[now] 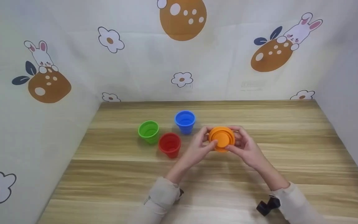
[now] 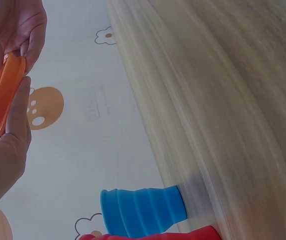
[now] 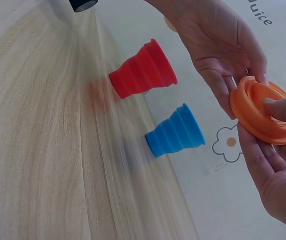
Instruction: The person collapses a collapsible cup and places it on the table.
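An orange collapsible cup (image 1: 222, 139), pressed flat into concentric rings, is held above the table between both hands. My left hand (image 1: 200, 147) grips its left edge, thumb on the inner disc and fingers behind. On the other edge, my right hand (image 1: 248, 149) pinches the cup the same way. In the right wrist view the orange cup (image 3: 263, 111) shows a folded rim with a thumb pressing at its centre. To the left stand a red cup (image 1: 170, 145), a blue cup (image 1: 185, 122) and a green cup (image 1: 149, 132), all expanded and upright with ribbed walls.
The wood-grain table (image 1: 120, 183) meets a patterned cloth wall (image 1: 144, 71) at the back, with similar walls on both sides. A black wrist device (image 1: 268, 205) sits at the right sleeve. The blue cup (image 2: 143, 210) stands close to the red one.
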### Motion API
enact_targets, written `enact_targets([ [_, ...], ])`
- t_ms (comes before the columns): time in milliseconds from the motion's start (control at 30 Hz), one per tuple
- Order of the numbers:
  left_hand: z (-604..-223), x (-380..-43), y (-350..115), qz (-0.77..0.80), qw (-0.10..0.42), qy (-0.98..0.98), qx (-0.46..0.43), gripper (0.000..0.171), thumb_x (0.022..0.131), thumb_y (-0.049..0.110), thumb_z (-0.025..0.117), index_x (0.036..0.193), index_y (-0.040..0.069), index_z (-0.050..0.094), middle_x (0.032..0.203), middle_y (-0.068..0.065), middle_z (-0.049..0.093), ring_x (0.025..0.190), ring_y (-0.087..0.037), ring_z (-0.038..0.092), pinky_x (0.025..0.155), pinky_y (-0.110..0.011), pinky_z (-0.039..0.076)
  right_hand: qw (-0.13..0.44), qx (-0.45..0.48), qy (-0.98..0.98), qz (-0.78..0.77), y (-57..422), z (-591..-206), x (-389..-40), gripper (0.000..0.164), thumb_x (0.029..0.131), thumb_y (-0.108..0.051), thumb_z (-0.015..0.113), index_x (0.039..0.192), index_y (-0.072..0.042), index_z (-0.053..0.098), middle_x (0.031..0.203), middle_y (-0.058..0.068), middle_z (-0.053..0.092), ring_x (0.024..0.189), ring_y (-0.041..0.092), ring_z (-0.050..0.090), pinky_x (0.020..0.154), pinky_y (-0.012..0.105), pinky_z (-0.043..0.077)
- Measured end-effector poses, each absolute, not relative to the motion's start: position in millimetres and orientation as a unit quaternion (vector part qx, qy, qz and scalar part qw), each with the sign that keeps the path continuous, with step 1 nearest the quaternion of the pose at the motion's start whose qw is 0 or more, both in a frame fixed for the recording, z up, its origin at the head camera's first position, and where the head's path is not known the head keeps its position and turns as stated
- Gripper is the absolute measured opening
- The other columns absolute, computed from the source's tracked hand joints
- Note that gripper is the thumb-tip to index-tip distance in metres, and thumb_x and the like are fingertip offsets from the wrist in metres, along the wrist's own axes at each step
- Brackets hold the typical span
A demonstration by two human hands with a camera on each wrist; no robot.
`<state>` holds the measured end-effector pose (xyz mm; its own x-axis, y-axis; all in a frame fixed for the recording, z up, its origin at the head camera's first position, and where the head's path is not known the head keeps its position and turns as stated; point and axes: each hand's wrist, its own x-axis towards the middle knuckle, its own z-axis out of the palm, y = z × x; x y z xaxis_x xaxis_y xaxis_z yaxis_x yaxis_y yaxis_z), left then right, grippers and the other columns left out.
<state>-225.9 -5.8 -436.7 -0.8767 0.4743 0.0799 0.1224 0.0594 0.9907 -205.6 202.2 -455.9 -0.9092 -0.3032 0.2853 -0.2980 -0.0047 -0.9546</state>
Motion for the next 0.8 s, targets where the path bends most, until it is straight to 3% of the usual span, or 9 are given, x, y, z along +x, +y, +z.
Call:
enact_targets([
  [400,-438.3,-227.0,-4.8,0.639,0.122,0.731,0.207,0.035,0.099,0.009,0.059,0.132,0.004,0.049,0.133,-0.015,0.058,0.115,-0.025,0.063,0.087,-0.029,0.061,0.039,-0.204,0.689,-0.695,207.1,-455.8,-206.6,0.055,0.093,0.001,0.065,0.141,0.006,0.04,0.125,-0.009,0.067,0.107,0.012,0.069,0.089,0.027,0.059],
  [633,-436.0,-226.1,-3.4,0.625,0.099,0.74,0.228,0.035,0.098,0.006,0.06,0.129,-0.002,0.048,0.128,-0.02,0.057,0.113,-0.029,0.063,0.084,-0.028,0.061,0.027,-0.147,0.709,-0.689,206.0,-452.0,-202.8,0.046,0.092,-0.003,0.068,0.133,0.005,0.048,0.117,-0.007,0.066,0.096,0.014,0.071,0.082,0.027,0.061],
  [800,-435.6,-226.4,-5.5,0.619,0.108,0.745,0.224,0.037,0.098,0.013,0.062,0.131,0.002,0.049,0.13,-0.016,0.058,0.113,-0.026,0.064,0.088,-0.028,0.06,0.02,-0.128,0.715,-0.688,206.2,-451.3,-202.5,0.045,0.091,-0.002,0.069,0.132,0.003,0.051,0.117,-0.008,0.066,0.096,0.014,0.071,0.082,0.027,0.061],
])
